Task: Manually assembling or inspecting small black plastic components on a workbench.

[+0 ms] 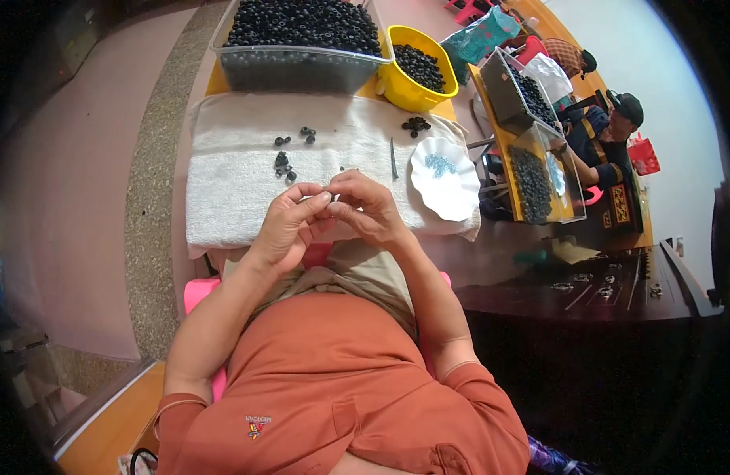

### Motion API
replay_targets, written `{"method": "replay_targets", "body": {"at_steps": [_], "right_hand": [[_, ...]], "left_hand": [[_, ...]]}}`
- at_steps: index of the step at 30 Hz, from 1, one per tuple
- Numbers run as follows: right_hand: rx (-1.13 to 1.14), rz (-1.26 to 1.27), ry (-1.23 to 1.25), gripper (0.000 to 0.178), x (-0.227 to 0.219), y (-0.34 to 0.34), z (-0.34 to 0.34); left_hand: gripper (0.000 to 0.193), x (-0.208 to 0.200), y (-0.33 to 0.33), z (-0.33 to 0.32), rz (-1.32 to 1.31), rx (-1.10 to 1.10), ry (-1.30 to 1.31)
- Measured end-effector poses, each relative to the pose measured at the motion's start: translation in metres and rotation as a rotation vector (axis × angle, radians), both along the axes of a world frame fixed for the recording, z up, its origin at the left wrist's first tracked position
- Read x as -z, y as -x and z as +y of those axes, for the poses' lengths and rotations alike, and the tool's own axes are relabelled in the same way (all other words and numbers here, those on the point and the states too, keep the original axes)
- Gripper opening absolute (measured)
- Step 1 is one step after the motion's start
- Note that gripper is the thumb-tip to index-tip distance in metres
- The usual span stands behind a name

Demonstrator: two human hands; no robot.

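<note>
My left hand (pixel 292 222) and my right hand (pixel 370 210) meet over the near edge of a white towel (pixel 238 190). Thumb and forefinger of each are closed in a pinch on a small dark piece (pixel 332 197), mostly covered by the fingertips. Several small round black parts (pixel 283 161) lie in loose groups beyond my left hand. To the right of my right hand, a white scalloped plate (pixel 440 194) carries a pile of tiny light-blue pieces (pixel 439 165). A thin dark pointed tool, like tweezers (pixel 394 158), lies left of the plate. More dark parts (pixel 416 125) sit beyond it.
At the far side stand a clear bin (pixel 294 67) and a yellow tub (pixel 418 95), both filled with black parts. Another table (pixel 499 150) on the right holds more bins, with a person in a dark cap (pixel 626 107) beside it. A dark tabletop (pixel 531 297) adjoins my right.
</note>
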State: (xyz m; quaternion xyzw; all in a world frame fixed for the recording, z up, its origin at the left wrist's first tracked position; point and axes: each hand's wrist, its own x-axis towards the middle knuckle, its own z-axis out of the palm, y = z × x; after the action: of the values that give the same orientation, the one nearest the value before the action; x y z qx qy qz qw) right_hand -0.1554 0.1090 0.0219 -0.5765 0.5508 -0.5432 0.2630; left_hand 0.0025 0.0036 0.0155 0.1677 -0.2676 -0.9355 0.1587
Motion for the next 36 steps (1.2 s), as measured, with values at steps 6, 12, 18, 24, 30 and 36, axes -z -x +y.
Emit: {"method": "replay_targets", "body": {"at_steps": [6,12,18,24,30,36], "right_hand": [[0.013,0.185,0.056,0.021,-0.002,0.004,0.0],[0.098,0.181,0.081,0.026,-0.008,-0.005,0.002],[0.073,0.124,0.096,0.026,-0.005,-0.009,0.002],[0.089,0.106,0.052,0.021,-0.011,-0.01,0.005],[0.249,0.243,0.034,0.015,-0.02,0.018,0.027],[0.766,0.749,-0.233,0.016,-0.015,0.111,0.078]], "left_hand": [[0.016,0.0,0.0,0.002,-0.02,0.016,0.09],[0.013,0.002,0.001,0.004,-0.055,-0.045,0.166],[0.012,0.002,0.001,0.007,-0.042,-0.101,0.207],[0.009,-0.003,0.0,0.003,-0.089,-0.031,0.214],[0.01,-0.006,-0.001,0.002,-0.115,-0.001,0.183],[0.013,-0.007,0.0,0.004,-0.134,-0.008,0.19]]}}
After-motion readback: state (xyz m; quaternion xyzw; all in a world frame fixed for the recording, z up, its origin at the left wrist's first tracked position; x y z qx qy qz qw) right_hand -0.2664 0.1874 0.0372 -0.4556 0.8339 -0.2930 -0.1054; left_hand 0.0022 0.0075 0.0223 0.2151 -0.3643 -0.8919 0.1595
